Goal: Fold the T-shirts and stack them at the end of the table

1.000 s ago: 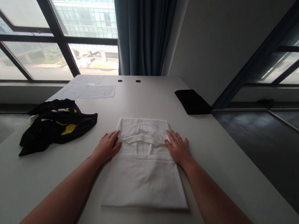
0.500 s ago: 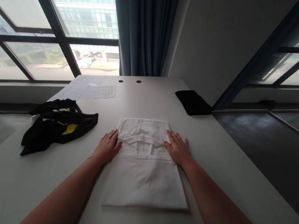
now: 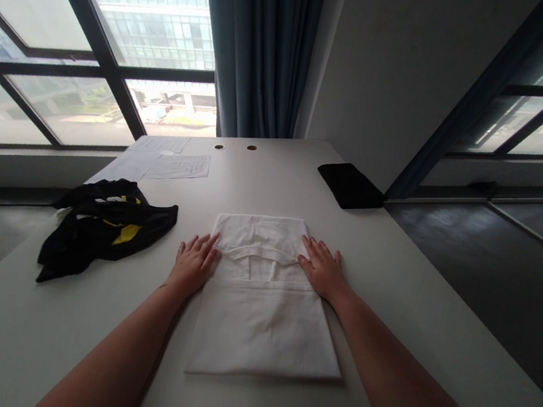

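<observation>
A white T-shirt (image 3: 267,327) lies folded into a flat rectangle in front of me, its neckline showing across the upper part. My left hand (image 3: 193,261) rests at its left edge, fingers spread, the fingertips touching the cloth near the collar. On the opposite side, my right hand (image 3: 323,269) lies with fingers stretched over the right edge at about the same height. Neither hand grips anything.
The shirt lies on a white table (image 3: 264,185). To the left is a crumpled black garment with yellow parts (image 3: 106,227). Paper sheets (image 3: 178,165) lie behind it, near the window. A folded black cloth (image 3: 350,186) sits by the right edge.
My left hand has shifted slightly left and its fingers have spread, the thumb now lying closer to the other fingers. My right hand and the shirt have stayed almost still.
</observation>
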{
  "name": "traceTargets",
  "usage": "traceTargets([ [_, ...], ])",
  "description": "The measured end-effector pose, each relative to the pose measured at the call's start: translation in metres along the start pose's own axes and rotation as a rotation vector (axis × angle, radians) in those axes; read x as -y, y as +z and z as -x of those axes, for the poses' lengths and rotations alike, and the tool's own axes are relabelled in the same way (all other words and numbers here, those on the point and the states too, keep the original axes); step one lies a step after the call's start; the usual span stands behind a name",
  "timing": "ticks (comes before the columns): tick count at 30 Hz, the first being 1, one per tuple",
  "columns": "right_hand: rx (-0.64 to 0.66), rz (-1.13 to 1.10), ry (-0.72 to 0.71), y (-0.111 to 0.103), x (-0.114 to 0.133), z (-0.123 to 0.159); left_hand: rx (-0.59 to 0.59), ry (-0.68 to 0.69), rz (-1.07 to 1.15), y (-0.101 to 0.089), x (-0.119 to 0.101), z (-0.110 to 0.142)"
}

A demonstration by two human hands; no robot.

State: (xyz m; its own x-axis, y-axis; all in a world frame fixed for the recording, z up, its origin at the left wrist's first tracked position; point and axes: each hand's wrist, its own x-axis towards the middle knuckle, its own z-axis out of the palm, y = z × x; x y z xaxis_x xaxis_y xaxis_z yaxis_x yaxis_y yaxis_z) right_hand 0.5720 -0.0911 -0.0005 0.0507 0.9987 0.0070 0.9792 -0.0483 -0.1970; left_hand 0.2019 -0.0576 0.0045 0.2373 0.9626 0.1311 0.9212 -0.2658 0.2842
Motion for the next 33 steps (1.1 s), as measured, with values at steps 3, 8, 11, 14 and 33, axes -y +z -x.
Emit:
traceTargets([
  [3,-0.02,0.031,0.002,0.001,0.0,0.0,-0.017,-0.002,0.019,0.002,0.002,0.0],
  [8,-0.002,0.03,-0.01,-0.001,0.0,0.001,-0.019,0.001,0.006,0.002,0.003,-0.001],
  [11,-0.005,-0.008,-0.003,-0.002,0.001,0.001,-0.014,-0.001,0.008,0.003,0.003,-0.001],
  [14,0.005,-0.042,-0.001,-0.003,0.001,0.001,-0.007,-0.006,0.006,0.003,0.003,-0.001],
  [33,-0.194,-0.267,-0.383,0.007,-0.006,-0.001,-0.008,0.111,0.033,-0.01,-0.008,0.001],
])
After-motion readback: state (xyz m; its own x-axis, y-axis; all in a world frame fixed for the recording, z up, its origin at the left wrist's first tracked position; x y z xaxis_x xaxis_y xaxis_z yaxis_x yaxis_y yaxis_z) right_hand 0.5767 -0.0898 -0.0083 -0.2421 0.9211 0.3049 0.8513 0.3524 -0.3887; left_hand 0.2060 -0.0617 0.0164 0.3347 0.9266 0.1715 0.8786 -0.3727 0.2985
